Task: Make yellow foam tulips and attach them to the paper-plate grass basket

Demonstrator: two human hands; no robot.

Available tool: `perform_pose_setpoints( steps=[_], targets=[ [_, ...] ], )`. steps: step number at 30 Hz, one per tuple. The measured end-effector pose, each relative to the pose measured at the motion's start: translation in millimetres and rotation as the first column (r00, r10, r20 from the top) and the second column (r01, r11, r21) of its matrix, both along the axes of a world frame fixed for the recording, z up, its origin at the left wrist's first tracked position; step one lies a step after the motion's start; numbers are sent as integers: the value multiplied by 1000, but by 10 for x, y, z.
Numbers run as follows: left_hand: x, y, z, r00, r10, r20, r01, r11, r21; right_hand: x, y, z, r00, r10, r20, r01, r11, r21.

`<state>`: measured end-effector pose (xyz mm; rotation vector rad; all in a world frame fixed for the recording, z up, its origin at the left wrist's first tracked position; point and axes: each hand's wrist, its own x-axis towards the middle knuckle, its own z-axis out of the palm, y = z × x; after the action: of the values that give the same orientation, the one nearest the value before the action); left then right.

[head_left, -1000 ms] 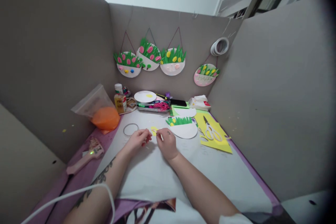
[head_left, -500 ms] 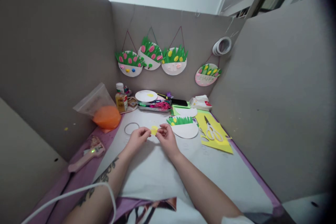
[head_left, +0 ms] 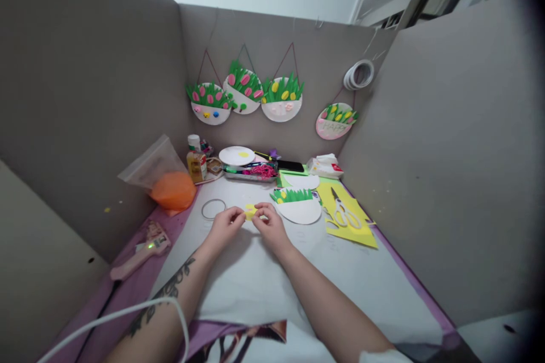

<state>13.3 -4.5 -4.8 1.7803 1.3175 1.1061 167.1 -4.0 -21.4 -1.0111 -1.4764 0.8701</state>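
Note:
Between my two hands is a small piece of yellow paper (head_left: 250,212), pinched at both sides above the white sheet (head_left: 251,278). My left hand (head_left: 227,223) has thumb and finger closed on its left edge. The fingers of my right hand (head_left: 269,223) close on its right edge and hide part of it. Just beyond my right hand lies a cut white paper plate (head_left: 300,212) with green paper grass and a few yellow pieces along its top. A thin ring (head_left: 213,209) rests on the sheet near my left hand.
White-handled scissors (head_left: 346,212) lie on yellow paper (head_left: 361,235) at the right. At the left are a pink glue gun (head_left: 140,255) and a bag of orange material (head_left: 170,187). Behind stand a bottle (head_left: 196,164) and a tray of supplies (head_left: 251,174). Several plate crafts (head_left: 282,109) hang on the wall.
My right fingers have curled slightly around the yellow paper, and the piece sits at a slightly different angle. Both hands stay in nearly the same place.

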Motion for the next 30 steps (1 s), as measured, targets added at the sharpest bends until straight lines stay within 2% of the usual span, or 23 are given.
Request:
perform_pose_setpoints(
  steps=[15,22,27,30],
  targets=[
    [8,-24,7,998,-54,-14,55,998,41,7,68,-65,998,-27,48,27,1000,3],
    [19,-23,-8,996,-88,9,88,996,-2,-13,81,-123,1000,5,27,-2,995,-103],
    [54,-32,-13,996,-87,1,87,996,-26,-30,72,-128,997,-38,65,45,993,-106],
    [69,-28,-26,999,-45,-27,44,999,-30,-41,55,-102,996,-44,80,52,993,-102]
  ],
)
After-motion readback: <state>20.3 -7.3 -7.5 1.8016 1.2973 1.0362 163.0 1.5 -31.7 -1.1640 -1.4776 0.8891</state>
